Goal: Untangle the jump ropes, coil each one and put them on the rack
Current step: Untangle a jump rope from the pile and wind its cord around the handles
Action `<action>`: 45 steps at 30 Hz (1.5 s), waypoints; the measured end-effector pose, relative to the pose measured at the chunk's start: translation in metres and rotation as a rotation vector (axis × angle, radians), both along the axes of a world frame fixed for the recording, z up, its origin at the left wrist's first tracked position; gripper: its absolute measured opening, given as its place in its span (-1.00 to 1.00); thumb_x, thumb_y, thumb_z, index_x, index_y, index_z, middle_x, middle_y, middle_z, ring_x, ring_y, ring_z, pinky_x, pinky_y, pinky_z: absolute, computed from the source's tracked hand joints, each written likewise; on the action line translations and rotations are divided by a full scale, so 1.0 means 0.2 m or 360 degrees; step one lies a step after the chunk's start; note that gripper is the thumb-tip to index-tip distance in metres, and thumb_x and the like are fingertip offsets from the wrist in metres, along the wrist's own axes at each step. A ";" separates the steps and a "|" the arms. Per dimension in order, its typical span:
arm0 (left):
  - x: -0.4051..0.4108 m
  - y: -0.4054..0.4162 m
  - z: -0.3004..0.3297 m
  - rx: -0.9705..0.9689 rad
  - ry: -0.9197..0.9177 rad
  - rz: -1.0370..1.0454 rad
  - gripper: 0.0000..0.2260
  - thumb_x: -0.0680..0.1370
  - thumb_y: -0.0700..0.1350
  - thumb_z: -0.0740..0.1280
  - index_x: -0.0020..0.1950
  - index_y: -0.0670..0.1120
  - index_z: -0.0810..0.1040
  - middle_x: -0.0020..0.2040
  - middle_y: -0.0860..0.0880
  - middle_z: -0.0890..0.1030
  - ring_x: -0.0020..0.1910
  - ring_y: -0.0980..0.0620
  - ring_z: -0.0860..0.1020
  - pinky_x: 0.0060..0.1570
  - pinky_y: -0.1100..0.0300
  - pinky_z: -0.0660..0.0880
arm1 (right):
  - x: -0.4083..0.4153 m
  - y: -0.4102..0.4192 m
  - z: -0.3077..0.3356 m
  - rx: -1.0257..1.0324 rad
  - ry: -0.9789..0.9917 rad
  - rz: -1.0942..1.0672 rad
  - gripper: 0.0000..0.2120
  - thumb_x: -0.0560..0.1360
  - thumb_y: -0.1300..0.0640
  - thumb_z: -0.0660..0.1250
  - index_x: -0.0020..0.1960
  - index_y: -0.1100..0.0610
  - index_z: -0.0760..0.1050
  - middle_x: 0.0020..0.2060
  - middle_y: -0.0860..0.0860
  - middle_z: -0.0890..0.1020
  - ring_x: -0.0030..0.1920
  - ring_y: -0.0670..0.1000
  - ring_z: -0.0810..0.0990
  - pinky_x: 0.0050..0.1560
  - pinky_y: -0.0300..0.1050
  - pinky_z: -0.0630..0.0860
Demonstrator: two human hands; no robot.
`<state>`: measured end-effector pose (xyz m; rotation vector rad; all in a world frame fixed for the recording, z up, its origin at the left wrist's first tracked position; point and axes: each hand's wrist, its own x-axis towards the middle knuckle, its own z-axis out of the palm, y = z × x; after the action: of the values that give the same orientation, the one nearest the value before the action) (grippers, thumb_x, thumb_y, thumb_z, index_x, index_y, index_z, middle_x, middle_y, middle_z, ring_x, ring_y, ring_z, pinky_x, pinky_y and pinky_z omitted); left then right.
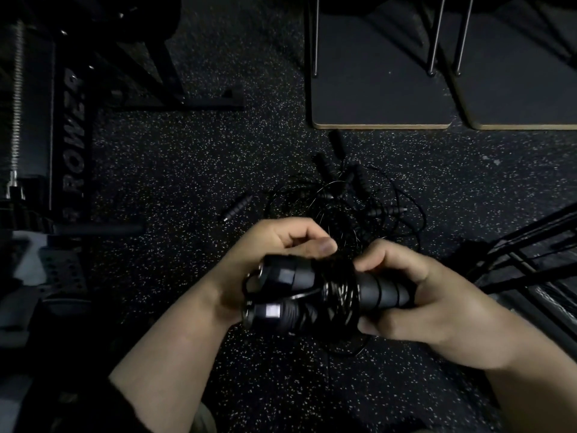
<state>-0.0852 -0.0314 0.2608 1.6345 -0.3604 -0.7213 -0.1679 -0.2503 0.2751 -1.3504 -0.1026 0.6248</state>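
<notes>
Both hands held one jump rope (324,292), its two black handles side by side with the thin cord wound around their middle. The left hand (274,245) curled around the thick ends, thumb on top. The right hand (415,295) wrapped around the thin ends, fingers bent tight. Beyond the hands, more ropes (346,198) lay in a tangled pile on the dark speckled floor (193,157). Two dark boards (381,89) lay farther back.

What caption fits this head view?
Both hands grip black jump-rope handles wound with cord, above tangled black ropes on speckled floor.
</notes>
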 end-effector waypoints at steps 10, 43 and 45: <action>-0.06 -0.08 -0.03 0.0242 0.0057 0.0326 -0.81 0.49 0.06 0.31 -0.31 0.12 0.59 -0.30 -0.11 0.36 -0.33 -0.07 0.21 -0.33 -0.15 0.19 | 0.04 0.00 -0.04 -0.0007 -0.0179 -0.0698 -0.73 0.32 0.10 0.57 -0.05 -0.12 0.59 -0.03 0.06 0.70 -0.04 0.00 0.64 0.06 0.02 0.53; -0.07 -0.10 -0.02 0.0256 0.0230 0.0362 -0.47 0.62 0.31 0.19 -0.09 -0.16 0.59 -0.25 -0.26 0.54 -0.34 -0.03 0.37 -0.29 0.07 0.35 | 0.05 0.08 -0.04 -0.0431 0.0126 -0.0903 -0.63 0.38 -0.29 0.45 0.12 -0.19 0.67 0.07 0.04 0.74 0.12 0.11 0.72 0.26 0.25 0.60; -0.06 -0.08 -0.03 0.0420 0.0210 0.0328 -0.65 0.69 0.08 0.22 -0.07 -0.13 0.63 -0.32 -0.07 0.53 -0.36 -0.01 0.35 -0.28 -0.01 0.32 | 0.05 0.08 -0.05 -0.0563 0.0043 -0.0918 -0.49 0.32 -0.34 0.42 0.22 -0.21 0.59 0.04 -0.10 0.75 0.07 -0.02 0.73 0.23 0.17 0.61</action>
<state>-0.0979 -0.0478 0.2549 1.8282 0.0006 -0.7376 -0.1583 -0.2349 0.2645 -1.6159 0.4261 0.1731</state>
